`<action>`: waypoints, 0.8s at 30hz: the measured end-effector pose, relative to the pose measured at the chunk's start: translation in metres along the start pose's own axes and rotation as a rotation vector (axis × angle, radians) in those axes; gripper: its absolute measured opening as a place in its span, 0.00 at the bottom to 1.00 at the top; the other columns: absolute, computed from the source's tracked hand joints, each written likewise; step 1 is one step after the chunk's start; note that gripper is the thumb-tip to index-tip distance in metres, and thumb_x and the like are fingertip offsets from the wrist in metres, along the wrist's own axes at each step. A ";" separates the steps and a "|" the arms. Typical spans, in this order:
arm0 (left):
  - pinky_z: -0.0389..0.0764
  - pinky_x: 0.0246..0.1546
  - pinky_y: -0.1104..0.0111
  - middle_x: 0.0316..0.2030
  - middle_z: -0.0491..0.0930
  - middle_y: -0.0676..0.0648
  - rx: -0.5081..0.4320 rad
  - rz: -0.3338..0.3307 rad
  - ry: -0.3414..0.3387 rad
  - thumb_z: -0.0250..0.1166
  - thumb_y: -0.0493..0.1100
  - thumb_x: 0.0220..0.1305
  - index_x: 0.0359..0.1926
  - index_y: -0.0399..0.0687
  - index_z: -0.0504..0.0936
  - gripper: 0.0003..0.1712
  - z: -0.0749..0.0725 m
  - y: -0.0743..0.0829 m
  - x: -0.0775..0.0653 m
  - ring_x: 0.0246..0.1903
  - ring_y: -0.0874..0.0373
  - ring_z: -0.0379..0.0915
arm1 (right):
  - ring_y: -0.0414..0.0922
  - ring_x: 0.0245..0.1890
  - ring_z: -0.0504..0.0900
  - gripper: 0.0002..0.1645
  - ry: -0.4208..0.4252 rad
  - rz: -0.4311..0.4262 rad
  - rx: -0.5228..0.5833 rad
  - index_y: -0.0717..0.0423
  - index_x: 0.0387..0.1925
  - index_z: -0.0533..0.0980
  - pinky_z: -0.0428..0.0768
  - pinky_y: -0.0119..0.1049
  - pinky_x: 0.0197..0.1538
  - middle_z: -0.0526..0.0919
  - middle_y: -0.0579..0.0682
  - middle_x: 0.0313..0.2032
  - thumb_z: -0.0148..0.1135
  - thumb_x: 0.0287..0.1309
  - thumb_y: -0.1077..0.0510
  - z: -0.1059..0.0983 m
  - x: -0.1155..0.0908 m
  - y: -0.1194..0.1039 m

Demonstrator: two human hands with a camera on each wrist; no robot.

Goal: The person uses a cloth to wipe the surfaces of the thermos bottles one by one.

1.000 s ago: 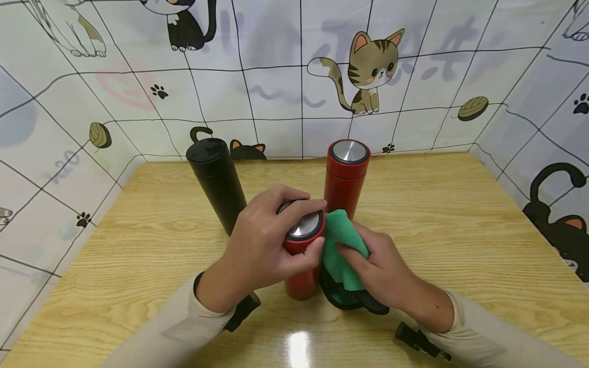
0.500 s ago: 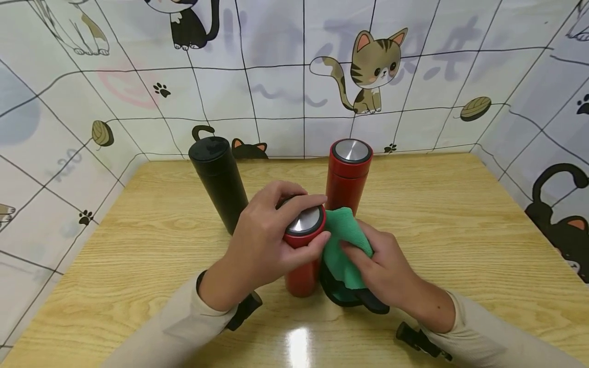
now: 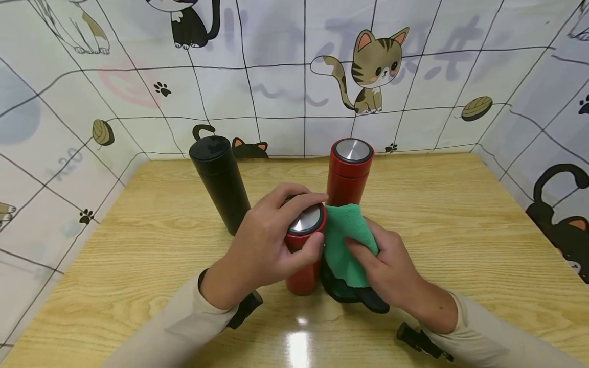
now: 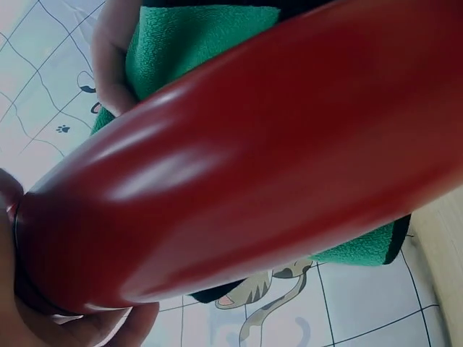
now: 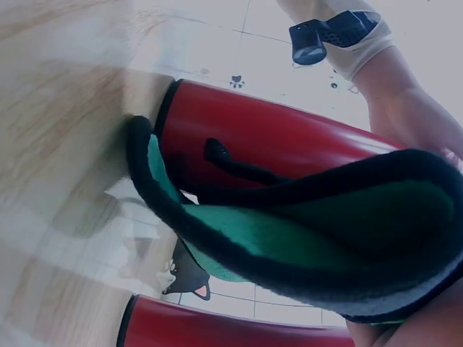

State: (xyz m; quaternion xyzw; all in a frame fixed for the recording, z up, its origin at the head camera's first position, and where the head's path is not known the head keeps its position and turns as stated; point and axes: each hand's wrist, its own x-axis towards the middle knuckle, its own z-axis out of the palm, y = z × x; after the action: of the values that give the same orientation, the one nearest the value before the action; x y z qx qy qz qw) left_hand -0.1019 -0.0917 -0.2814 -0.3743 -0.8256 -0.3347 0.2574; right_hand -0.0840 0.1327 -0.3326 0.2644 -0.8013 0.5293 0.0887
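Observation:
My left hand (image 3: 262,243) grips a red thermos (image 3: 302,280) around its silver-topped lid, holding it upright. The thermos body fills the left wrist view, with fingers at its lid end. In my right hand (image 3: 391,263) is a green towel (image 3: 347,243) with black edging, pinched between thumb and fingers and held against the right side of this thermos. Folds of the towel (image 5: 311,242) hang beside the red body (image 5: 275,126) in the right wrist view. The fingers behind the towel are hidden.
A second red thermos (image 3: 348,176) stands behind the towel, toward the back. To the left behind my left hand stands a black thermos (image 3: 218,184). All are on a wooden table (image 3: 152,230). A cat-patterned sheet (image 3: 276,92) walls the back and sides.
My right hand and the towel have shifted slightly right and up along the thermos. The left hand keeps its grip on the lid. The standing thermoses have stayed put.

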 end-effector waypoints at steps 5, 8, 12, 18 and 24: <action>0.83 0.43 0.67 0.51 0.77 0.46 -0.016 0.012 -0.012 0.54 0.46 0.54 0.59 0.49 0.80 0.30 -0.002 -0.001 0.000 0.45 0.57 0.78 | 0.38 0.38 0.84 0.20 -0.075 0.030 0.015 0.60 0.61 0.73 0.84 0.32 0.44 0.86 0.54 0.45 0.52 0.69 0.68 -0.001 0.002 0.001; 0.83 0.41 0.67 0.51 0.77 0.46 -0.010 0.013 -0.008 0.53 0.46 0.53 0.59 0.49 0.80 0.30 -0.002 -0.001 0.000 0.44 0.58 0.78 | 0.38 0.36 0.84 0.19 -0.094 0.049 -0.006 0.58 0.60 0.74 0.84 0.32 0.43 0.86 0.52 0.44 0.53 0.70 0.66 -0.001 0.002 0.000; 0.84 0.42 0.67 0.52 0.77 0.45 0.011 -0.001 -0.006 0.54 0.46 0.55 0.59 0.48 0.80 0.29 -0.001 0.001 0.001 0.45 0.58 0.78 | 0.37 0.41 0.85 0.21 -0.016 0.028 -0.015 0.61 0.61 0.74 0.84 0.30 0.46 0.86 0.55 0.48 0.54 0.68 0.68 -0.001 0.001 -0.003; 0.84 0.43 0.66 0.52 0.77 0.45 0.040 -0.014 -0.008 0.53 0.47 0.56 0.60 0.49 0.79 0.29 -0.002 0.003 0.001 0.45 0.58 0.79 | 0.38 0.43 0.85 0.22 -0.046 0.028 0.011 0.60 0.63 0.72 0.84 0.31 0.48 0.85 0.55 0.50 0.52 0.69 0.68 -0.003 0.001 -0.002; 0.84 0.43 0.65 0.54 0.77 0.46 0.064 -0.017 -0.026 0.52 0.47 0.57 0.61 0.50 0.78 0.30 -0.004 0.004 0.000 0.46 0.57 0.79 | 0.39 0.43 0.85 0.22 -0.068 0.036 -0.004 0.57 0.63 0.73 0.84 0.32 0.48 0.85 0.53 0.51 0.53 0.70 0.67 -0.003 0.000 -0.001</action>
State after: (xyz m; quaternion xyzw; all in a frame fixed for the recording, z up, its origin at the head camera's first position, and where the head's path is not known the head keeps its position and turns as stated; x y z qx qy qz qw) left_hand -0.0980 -0.0924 -0.2775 -0.3632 -0.8423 -0.3054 0.2557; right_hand -0.0841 0.1349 -0.3310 0.2677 -0.8095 0.5199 0.0523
